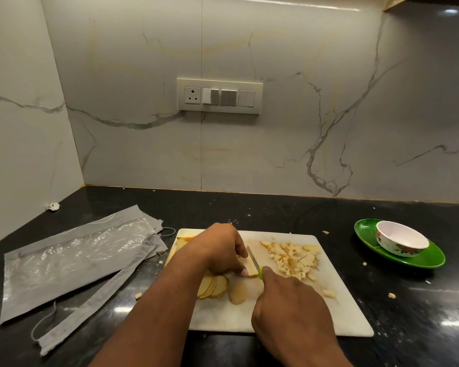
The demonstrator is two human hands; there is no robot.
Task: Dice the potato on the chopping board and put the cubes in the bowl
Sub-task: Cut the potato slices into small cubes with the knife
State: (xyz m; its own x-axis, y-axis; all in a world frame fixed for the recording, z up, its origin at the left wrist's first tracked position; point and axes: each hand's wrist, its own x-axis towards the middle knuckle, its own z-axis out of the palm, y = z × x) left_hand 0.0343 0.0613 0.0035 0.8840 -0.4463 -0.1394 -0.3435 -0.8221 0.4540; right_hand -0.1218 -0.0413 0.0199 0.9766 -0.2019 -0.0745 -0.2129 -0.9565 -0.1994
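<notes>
Your potato slice lies mid chopping board, pinned under your left hand's curled fingertips, while the knife bites into it; your right hand seems wrapped round the green handle (mostly hidden). Diced cubes heap to the right, uncut slices nearer you. The bowl sits on a green plate, well apart.

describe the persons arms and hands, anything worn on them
Both forearms are bare as far as the picture shows: no sleeves reach into view. The left hand and right hand wear no gloves, and no rings, watch or bracelets show on the visible sides. A short, pale thumbnail shows on the left hand. The arms run off the bottom edge, so anything worn higher up cannot be seen.
</notes>
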